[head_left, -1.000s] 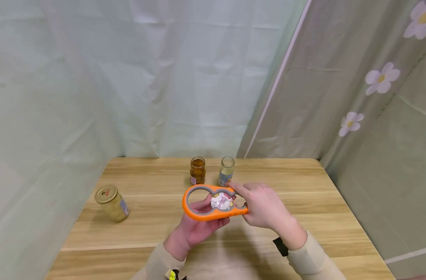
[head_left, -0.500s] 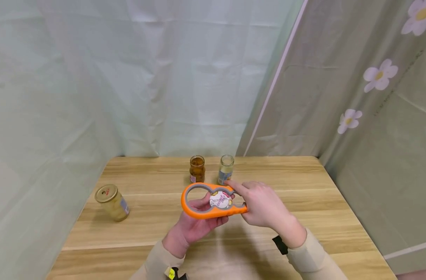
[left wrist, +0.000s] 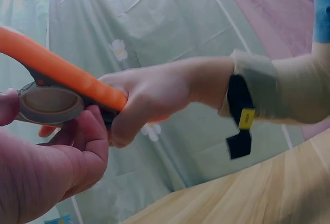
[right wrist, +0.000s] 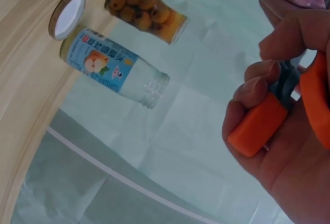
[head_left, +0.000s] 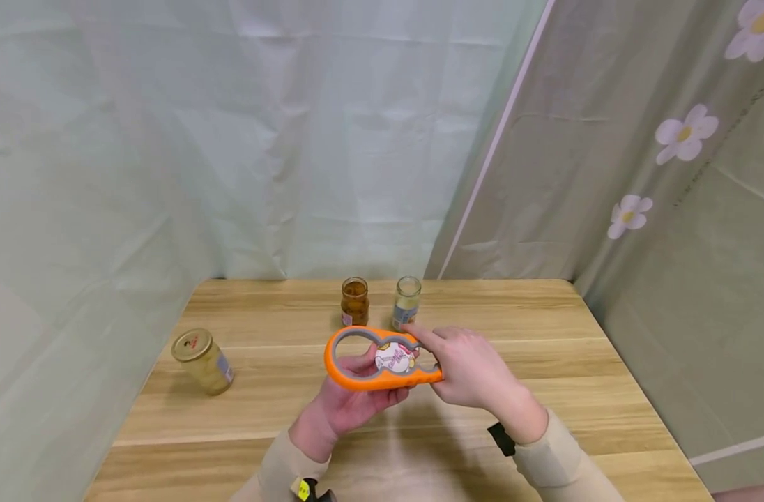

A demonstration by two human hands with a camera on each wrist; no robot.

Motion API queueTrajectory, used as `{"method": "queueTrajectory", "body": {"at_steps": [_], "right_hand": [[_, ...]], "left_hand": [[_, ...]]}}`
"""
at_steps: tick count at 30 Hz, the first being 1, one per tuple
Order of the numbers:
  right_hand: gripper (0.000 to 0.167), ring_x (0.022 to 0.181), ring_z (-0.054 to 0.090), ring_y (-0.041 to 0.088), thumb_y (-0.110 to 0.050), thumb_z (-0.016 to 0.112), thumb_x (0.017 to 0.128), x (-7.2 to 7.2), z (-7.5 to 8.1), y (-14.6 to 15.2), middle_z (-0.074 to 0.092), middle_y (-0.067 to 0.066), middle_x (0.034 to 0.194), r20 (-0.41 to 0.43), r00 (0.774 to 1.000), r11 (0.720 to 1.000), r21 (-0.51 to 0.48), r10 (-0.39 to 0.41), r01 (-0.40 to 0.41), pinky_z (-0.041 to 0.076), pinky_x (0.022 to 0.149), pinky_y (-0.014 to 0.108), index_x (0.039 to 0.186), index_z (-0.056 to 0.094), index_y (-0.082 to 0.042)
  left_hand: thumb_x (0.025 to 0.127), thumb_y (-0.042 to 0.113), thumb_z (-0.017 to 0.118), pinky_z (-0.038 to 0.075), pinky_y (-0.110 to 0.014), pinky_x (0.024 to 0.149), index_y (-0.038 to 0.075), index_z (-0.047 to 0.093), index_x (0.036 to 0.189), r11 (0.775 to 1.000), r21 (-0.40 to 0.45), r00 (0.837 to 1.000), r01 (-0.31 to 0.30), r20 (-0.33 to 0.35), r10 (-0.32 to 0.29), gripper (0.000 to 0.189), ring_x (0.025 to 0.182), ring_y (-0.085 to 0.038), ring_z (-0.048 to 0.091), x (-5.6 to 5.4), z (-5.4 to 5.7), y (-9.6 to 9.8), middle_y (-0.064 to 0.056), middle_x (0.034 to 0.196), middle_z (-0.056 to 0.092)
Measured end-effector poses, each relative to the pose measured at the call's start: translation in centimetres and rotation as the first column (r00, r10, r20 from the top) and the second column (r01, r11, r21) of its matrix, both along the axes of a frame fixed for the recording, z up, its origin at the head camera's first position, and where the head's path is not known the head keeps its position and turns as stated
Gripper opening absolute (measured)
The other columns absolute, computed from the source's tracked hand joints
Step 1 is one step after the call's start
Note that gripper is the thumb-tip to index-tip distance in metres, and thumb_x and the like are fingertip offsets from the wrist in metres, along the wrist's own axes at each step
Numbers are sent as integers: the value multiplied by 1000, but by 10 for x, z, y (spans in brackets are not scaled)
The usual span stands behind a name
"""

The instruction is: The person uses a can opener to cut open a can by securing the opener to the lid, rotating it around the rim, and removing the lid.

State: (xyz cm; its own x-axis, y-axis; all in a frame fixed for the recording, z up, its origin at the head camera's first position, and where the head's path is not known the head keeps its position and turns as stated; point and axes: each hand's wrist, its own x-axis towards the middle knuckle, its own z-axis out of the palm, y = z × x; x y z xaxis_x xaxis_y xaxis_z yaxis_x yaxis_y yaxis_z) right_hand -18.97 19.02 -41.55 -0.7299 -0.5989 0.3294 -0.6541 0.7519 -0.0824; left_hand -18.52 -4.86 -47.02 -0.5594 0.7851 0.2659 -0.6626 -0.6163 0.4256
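Note:
My right hand (head_left: 472, 366) grips the handle end of an orange jar opener (head_left: 382, 383) with grey inner teeth, held above the table. In its middle opening sits a round jar lid (head_left: 394, 357), white with a printed pattern on top. My left hand (head_left: 353, 411) pinches this lid from below, thumb on one side and fingertips on the other. From the left wrist, the lid's underside (left wrist: 51, 102) shows with no jar under it. In the right wrist view, fingers curl round the opener's two orange arms.
Behind the hands stand an uncapped jar of brown fruit (head_left: 355, 300) and an uncapped blue-labelled jar (head_left: 407, 303). A loose lid (right wrist: 69, 17) lies beside the latter. At the left is a gold-lidded jar (head_left: 203, 362) of pale fruit. Curtains (head_left: 357, 139) border the table.

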Motion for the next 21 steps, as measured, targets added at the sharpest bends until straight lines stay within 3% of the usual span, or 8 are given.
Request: {"method": "queueTrajectory", "body": {"at_steps": [6, 12, 18, 21], "right_hand": [[92, 71, 57, 10, -4, 73, 68, 0, 0, 3, 63, -11, 86, 7, 1000, 999, -25, 27, -27, 52, 66, 34, 155, 55, -29], [108, 76, 60, 14, -3, 74, 64, 1, 1, 8, 64, -9, 88, 24, 1000, 999, 46, -11, 10, 56, 80, 41, 165, 42, -25], [112, 86, 65, 17, -8, 77, 67, 3, 2, 12, 70, -4, 97, -3, 999, 996, 82, -39, 39, 56, 89, 47, 169, 34, -26], [114, 89, 66, 17, -7, 77, 66, 3, 1, 12, 71, -5, 99, 15, 999, 997, 74, -32, 31, 56, 90, 48, 170, 33, -26]], "left_hand": [[116, 24, 44, 50, -32, 107, 5, 50, 152, 999, 33, 1000, 11, -29, -10, 41, 120, -26, 63, 0, 0, 3, -9, 142, 62], [117, 25, 37, 50, -31, 105, 5, 50, 154, 996, -65, 997, -59, -49, 56, 44, 120, -22, 64, 5, 2, 5, -8, 144, 62], [117, 23, 28, 50, -30, 102, 4, 48, 156, 990, -111, 994, -87, -75, 79, 48, 119, -20, 62, 5, 1, 7, -7, 145, 62], [117, 25, 31, 51, -31, 102, 6, 51, 154, 990, -118, 995, -74, -76, 65, 46, 120, -21, 62, 4, -1, 6, -7, 144, 63]]}}
